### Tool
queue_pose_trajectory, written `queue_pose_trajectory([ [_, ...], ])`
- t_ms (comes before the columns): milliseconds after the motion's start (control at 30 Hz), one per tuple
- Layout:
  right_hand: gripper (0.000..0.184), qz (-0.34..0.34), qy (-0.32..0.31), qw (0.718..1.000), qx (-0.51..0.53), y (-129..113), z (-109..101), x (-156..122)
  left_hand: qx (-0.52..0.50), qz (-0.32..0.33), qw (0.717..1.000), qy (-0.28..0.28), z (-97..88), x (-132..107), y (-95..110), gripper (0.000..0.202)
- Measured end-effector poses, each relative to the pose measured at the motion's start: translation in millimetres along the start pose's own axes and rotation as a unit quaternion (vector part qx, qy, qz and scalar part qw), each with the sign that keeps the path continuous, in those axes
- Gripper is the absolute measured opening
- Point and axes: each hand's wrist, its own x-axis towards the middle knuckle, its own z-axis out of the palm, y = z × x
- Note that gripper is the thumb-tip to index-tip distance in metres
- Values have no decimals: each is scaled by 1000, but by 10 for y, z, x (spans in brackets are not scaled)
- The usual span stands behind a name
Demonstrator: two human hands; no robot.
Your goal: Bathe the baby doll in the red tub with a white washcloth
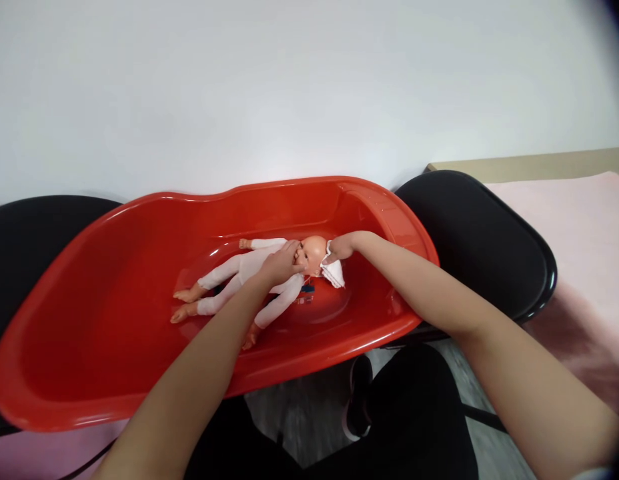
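A baby doll (257,265) in white clothing lies on its back inside a red baby bathtub (114,320), its head toward the right end and its bare feet toward the left. My left hand (282,265) rests on the doll's upper chest and chin, its fingers reaching the lower face. Behind the top of the doll's head, my right hand (342,247) holds a small white cloth (333,273) against it. Part of the cloth hangs below my fingers. My left fingertips are partly hidden against the doll.
Black chair seats (477,247) stand under both ends of the tub. Behind it rises a white wall (289,87). At the right is a surface with a pink cover (584,233). My legs (404,413) are below the tub's near rim.
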Motion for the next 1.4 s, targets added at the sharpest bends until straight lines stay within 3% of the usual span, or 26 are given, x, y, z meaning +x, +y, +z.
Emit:
queue_pose_trajectory([
  [100, 31, 29, -25, 999, 14, -73, 128, 178, 2, -13, 1000, 1, -12, -2, 38, 62],
  [300, 30, -8, -23, 996, 81, -104, 363, 254, 9, -18, 1000, 8, 2, -9, 48, 52],
  [533, 33, 32, -34, 998, 50, -13, 268, 233, 7, -13, 1000, -11, -15, -3, 36, 60],
  [700, 28, 20, -153, 981, 118, -214, 217, 305, 10, -2, 1000, 0, 13, 2, -4, 41],
  [800, 26, 42, -201, 971, 122, -281, 158, 318, 10, 9, 1000, 14, 38, 12, -33, 49],
  [933, 29, 114, -206, 968, 85, -284, 90, 276, -2, 12, 1000, 11, 35, 11, -25, 61],
  [1167, 58, 45, -241, 958, 148, -389, 85, 265, 27, -18, 999, -4, -16, -23, 77, 50],
  [1267, 61, 70, -263, 959, 82, -337, 55, 291, 11, -14, 1000, -4, -25, -34, 93, 41],
  [1400, 60, 103, -259, 960, -40, -271, 18, 303, -8, 7, 1000, 11, -12, -28, 59, 51],
])
